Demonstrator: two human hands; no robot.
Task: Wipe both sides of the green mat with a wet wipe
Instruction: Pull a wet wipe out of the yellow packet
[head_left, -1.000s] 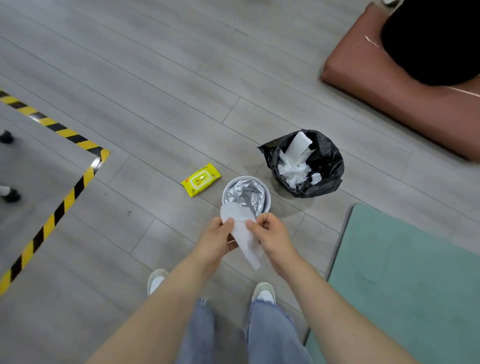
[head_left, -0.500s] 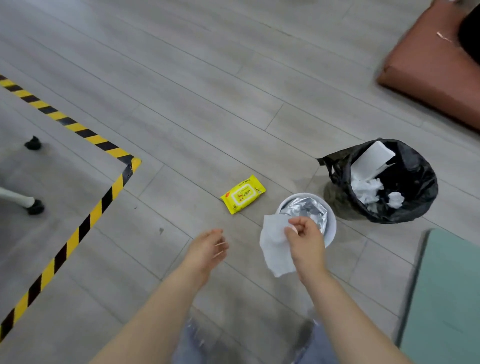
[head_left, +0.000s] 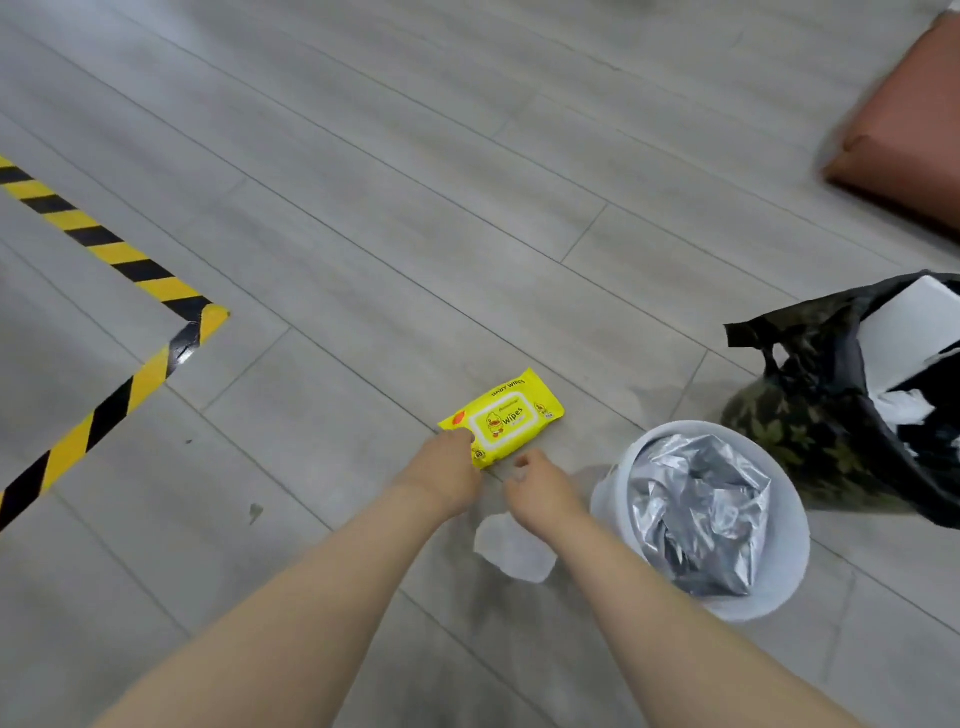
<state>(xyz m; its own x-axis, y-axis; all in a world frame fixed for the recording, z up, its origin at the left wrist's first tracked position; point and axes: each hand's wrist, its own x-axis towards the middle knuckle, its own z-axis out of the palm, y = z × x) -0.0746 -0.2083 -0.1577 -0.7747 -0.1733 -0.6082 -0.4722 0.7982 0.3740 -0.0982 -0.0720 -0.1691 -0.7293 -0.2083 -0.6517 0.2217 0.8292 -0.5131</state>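
Left hand (head_left: 448, 475) rests its fingertips on the near-left corner of the yellow wipes pack (head_left: 504, 417), fingers curled, not closed around it. Right hand (head_left: 540, 488), just beside the left, pinches a white wet wipe (head_left: 511, 552) that hangs beneath it. White bin (head_left: 779, 561) (foil-lined) sits right of that hand. Green mat out of frame.

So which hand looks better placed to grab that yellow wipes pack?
Probably the left hand: its fingers already touch the pack's near end. The right hand hovers beside it, with a white wipe beneath.
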